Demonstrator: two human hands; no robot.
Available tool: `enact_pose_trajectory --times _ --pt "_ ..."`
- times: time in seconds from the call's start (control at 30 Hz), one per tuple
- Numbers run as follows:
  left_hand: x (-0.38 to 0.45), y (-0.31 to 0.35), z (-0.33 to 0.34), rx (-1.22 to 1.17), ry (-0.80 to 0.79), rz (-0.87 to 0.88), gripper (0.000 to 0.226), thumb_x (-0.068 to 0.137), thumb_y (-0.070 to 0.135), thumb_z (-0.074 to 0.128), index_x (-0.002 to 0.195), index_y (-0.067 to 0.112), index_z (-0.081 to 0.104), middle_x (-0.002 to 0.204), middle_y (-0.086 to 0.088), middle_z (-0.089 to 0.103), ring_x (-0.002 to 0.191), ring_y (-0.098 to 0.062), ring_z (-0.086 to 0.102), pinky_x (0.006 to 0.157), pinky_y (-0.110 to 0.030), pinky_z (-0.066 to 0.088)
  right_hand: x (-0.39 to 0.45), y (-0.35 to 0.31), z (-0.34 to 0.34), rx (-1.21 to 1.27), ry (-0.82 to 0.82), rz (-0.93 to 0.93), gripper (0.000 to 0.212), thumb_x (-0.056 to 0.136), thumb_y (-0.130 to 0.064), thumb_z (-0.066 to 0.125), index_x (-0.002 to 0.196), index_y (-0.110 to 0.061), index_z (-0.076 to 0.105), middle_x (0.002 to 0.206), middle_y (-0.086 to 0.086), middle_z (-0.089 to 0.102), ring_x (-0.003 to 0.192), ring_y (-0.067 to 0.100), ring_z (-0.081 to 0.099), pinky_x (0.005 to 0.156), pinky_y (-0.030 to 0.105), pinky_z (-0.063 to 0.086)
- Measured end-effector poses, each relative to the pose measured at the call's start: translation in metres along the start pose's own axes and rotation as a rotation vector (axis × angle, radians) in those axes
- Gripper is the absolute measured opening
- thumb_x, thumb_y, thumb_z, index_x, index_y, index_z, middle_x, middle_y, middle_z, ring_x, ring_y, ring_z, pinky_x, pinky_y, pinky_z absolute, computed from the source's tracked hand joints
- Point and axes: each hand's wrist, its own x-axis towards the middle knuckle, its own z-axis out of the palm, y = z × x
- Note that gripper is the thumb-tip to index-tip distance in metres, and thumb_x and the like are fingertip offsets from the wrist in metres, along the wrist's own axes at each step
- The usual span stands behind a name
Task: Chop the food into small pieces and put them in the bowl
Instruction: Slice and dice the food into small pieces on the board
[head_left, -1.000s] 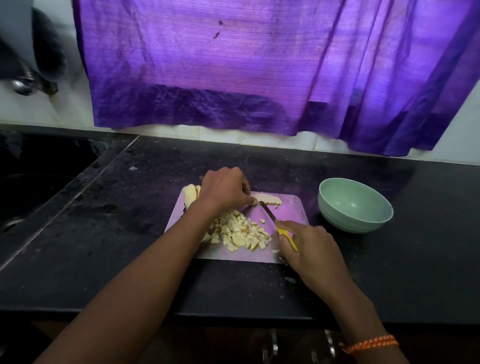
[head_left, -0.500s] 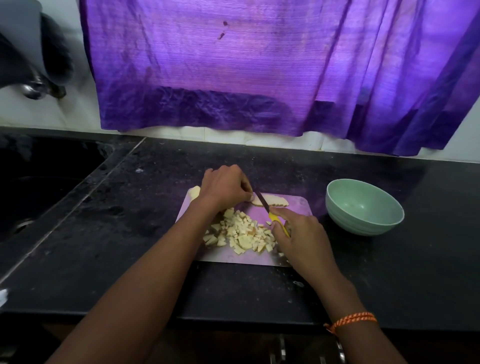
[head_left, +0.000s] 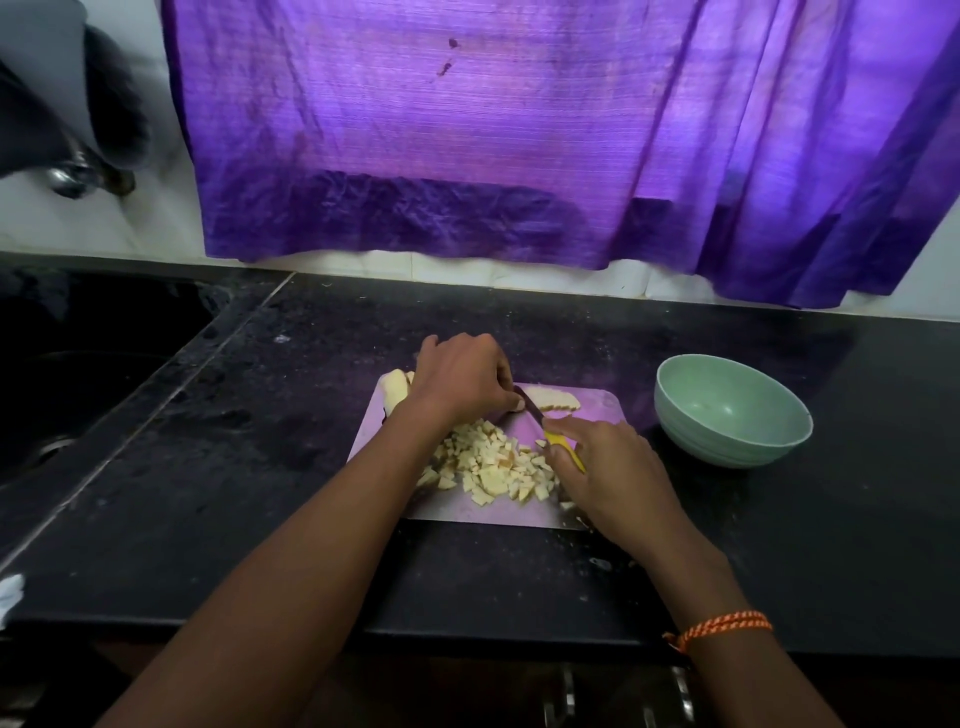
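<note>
One bowl (head_left: 732, 410) beside board (head_left: 592, 512).

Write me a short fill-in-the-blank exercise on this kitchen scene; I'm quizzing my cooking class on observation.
1. The right hand grips a knife with a ____ handle.
2. The chopped pieces lie on the ____.
3. The green bowl holds ____ pieces.
4. The left hand steadies the food slice at the board's ____ edge.

Missing words: yellow; cutting board; no; far
</note>
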Motion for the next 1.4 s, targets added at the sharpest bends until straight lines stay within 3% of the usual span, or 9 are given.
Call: enact_pose_trajectory --times 0.17,0.23,0.4,0.47,0.6,0.83,1.0,1.13,1.4 --pt "0.000 0.000 -0.001 -0.018 -0.011 0.004 0.024 0.084 0.055 0.084 0.085 0.031 0.081 0.072 0.016 0.070 0.075 -0.003 0.059 0.108 -0.052 0.044 -0.026 0.015 -0.008 0.083 0.026 0.014 0.037 0.098 -0.045 0.056 0.135 -0.044 0.062 0.103 -0.008 0.076 0.091 0.014 0.069 0.079 0.039 0.058" --pt "0.000 -0.001 -0.002 -0.032 -0.020 -0.005 0.024 0.083 0.056 0.085 0.085 0.032 0.082 0.072 0.017 0.070 0.076 -0.003 0.060 0.108 -0.052 0.044 -0.037 0.021 -0.012 0.134 0.029 0.014 0.037 0.098 -0.045 0.058 0.134 -0.047 0.063 0.092 -0.012 0.075 0.079 0.007 0.066 0.074 0.036 0.057" --pt "0.002 -0.011 -0.010 -0.062 0.020 -0.031 0.011 0.091 0.045 0.082 0.087 0.034 0.084 0.069 0.022 0.065 0.070 0.002 0.056 0.101 -0.052 0.052 -0.029 0.022 -0.011 0.180 0.141 0.011 0.036 0.098 -0.038 0.062 0.133 -0.044 0.065 0.059 -0.013 0.052 0.057 0.007 0.048 0.060 0.032 0.045" --pt "0.002 -0.014 -0.012 -0.056 0.023 -0.045 0.007 0.092 0.039 0.081 0.089 0.033 0.084 0.069 0.022 0.063 0.070 0.001 0.054 0.100 -0.052 0.053 -0.019 0.016 -0.007 0.154 0.111 0.000 0.039 0.099 -0.040 0.059 0.138 -0.043 0.061 0.061 -0.011 0.052 0.059 0.009 0.050 0.062 0.034 0.050" --pt "0.003 -0.014 -0.010 -0.024 -0.042 -0.007 0.004 0.089 0.038 0.083 0.087 0.035 0.083 0.068 0.023 0.063 0.073 0.000 0.057 0.101 -0.054 0.052 -0.004 0.009 0.004 0.044 0.057 -0.035 0.041 0.101 -0.047 0.053 0.142 -0.043 0.057 0.098 -0.003 0.075 0.084 0.018 0.067 0.074 0.039 0.058" --pt "0.003 -0.013 -0.006 -0.038 -0.064 0.004 0.006 0.085 0.039 0.087 0.089 0.036 0.083 0.073 0.021 0.068 0.080 -0.006 0.064 0.098 -0.053 0.053 0.001 0.009 0.007 -0.037 0.022 -0.068 0.041 0.103 -0.048 0.049 0.142 -0.040 0.057 0.110 -0.001 0.075 0.096 0.021 0.066 0.080 0.041 0.057" --pt "0.001 -0.006 -0.004 -0.012 -0.038 0.006 0.014 0.084 0.047 0.086 0.087 0.034 0.082 0.068 0.020 0.062 0.074 -0.006 0.060 0.093 -0.047 0.052 0.007 0.012 0.006 -0.011 -0.030 -0.061 0.043 0.101 -0.049 0.051 0.142 -0.037 0.058 0.124 -0.001 0.072 0.109 0.020 0.066 0.088 0.042 0.057" --pt "0.000 -0.004 -0.003 0.003 -0.029 0.001 0.013 0.086 0.046 0.085 0.087 0.033 0.081 0.067 0.020 0.061 0.072 -0.004 0.056 0.094 -0.048 0.052 0.001 0.013 0.003 0.006 -0.019 -0.068 0.043 0.101 -0.051 0.050 0.142 -0.039 0.058 0.120 -0.004 0.073 0.103 0.016 0.067 0.085 0.040 0.057" --pt "0.000 -0.004 -0.005 -0.022 -0.042 0.012 0.014 0.087 0.046 0.085 0.088 0.032 0.083 0.072 0.019 0.067 0.073 -0.001 0.059 0.091 -0.047 0.054 -0.038 0.029 -0.013 0.064 -0.014 -0.067 0.040 0.101 -0.047 0.053 0.141 -0.048 0.056 0.086 -0.010 0.071 0.077 0.008 0.060 0.071 0.039 0.054"
